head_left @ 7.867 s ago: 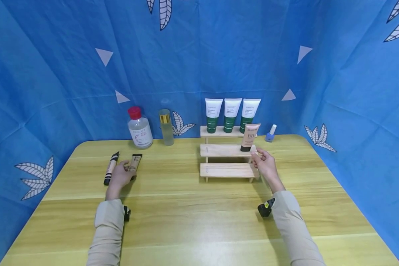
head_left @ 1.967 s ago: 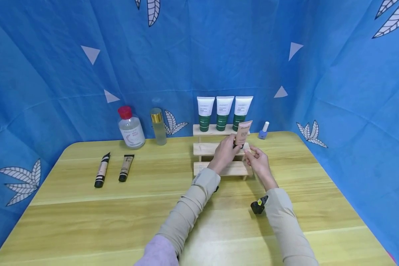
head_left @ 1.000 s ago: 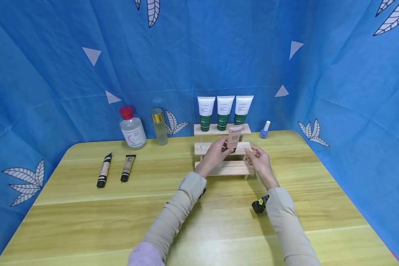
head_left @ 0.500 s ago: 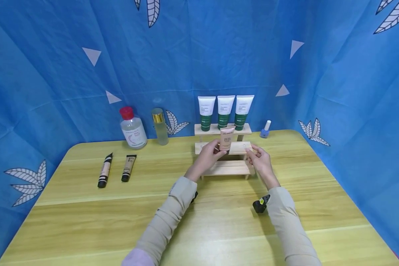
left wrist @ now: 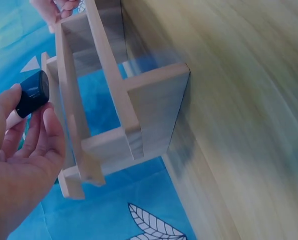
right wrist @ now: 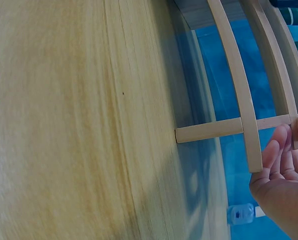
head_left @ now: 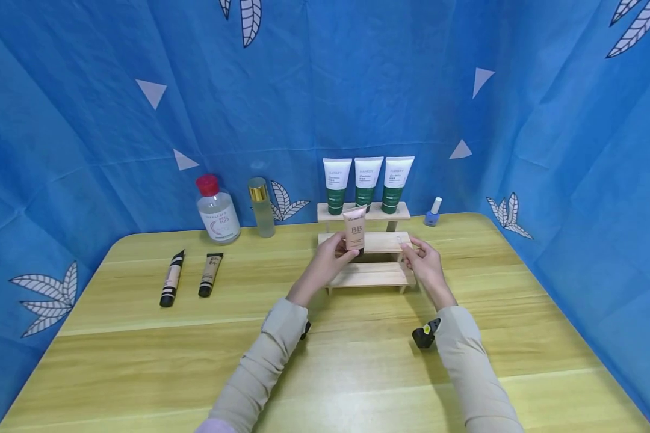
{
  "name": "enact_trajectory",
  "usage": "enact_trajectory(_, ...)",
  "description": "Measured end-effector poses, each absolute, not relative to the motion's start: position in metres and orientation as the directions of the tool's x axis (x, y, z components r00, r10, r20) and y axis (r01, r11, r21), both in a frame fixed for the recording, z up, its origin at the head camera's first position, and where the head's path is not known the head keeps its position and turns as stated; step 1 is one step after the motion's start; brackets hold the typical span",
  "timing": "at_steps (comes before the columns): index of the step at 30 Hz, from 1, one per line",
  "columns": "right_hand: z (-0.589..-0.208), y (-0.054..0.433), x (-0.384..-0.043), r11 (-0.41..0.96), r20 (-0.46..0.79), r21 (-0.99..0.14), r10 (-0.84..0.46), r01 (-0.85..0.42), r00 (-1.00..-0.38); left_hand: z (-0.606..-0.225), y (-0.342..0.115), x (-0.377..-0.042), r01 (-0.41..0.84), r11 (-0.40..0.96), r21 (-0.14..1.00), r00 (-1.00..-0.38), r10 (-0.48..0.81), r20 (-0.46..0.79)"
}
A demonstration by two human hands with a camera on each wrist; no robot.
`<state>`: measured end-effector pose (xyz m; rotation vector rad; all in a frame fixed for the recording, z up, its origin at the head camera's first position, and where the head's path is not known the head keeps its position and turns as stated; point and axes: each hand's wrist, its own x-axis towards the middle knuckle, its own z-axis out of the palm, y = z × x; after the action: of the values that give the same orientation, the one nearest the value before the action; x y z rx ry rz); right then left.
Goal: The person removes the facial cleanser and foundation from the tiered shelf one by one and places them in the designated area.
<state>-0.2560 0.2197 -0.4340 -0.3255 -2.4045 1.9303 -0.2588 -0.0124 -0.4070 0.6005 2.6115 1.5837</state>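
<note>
My left hand (head_left: 324,266) pinches a pink BB cream tube (head_left: 354,228) upright, black cap down, near the left end of the middle step. In the left wrist view the cap (left wrist: 33,94) sits between thumb and fingers, right beside the rack (left wrist: 109,75). The three-step wooden rack (head_left: 376,275) stands on the table. Its right end, at the middle step, is gripped by my right hand (head_left: 427,266), with fingers under the board and thumb above it in the right wrist view. Three white-and-green tubes (head_left: 366,180) stand in a row on the top step.
On the table's left lie two black-ended tubes (head_left: 172,278), (head_left: 210,275). Behind them stand a red-capped bottle (head_left: 219,218) and a gold-capped bottle (head_left: 262,210). Right of the rack is a small blue nail polish bottle (head_left: 432,214). Blue cloth (head_left: 281,90) closes off the back and sides.
My left hand left the small tube on the table, took hold of the BB cream tube and moved it from the middle step's right end leftward. My right hand stayed on the rack.
</note>
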Motion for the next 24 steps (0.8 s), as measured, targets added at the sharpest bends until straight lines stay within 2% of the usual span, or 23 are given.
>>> enact_trajectory(13,-0.434,0.218,-0.256,0.204,-0.083,-0.971,0.189,0.122,-0.979,-0.403,-0.042,-0.245,0.233,0.438,0.868,-0.956,0.267,0.122)
enact_trajectory(24,-0.434,0.219,-0.256,0.211,-0.094,-0.968,0.184,0.133,-0.978,-0.404,-0.077,-0.243,0.219,0.442,0.870,-0.971,0.189,0.148)
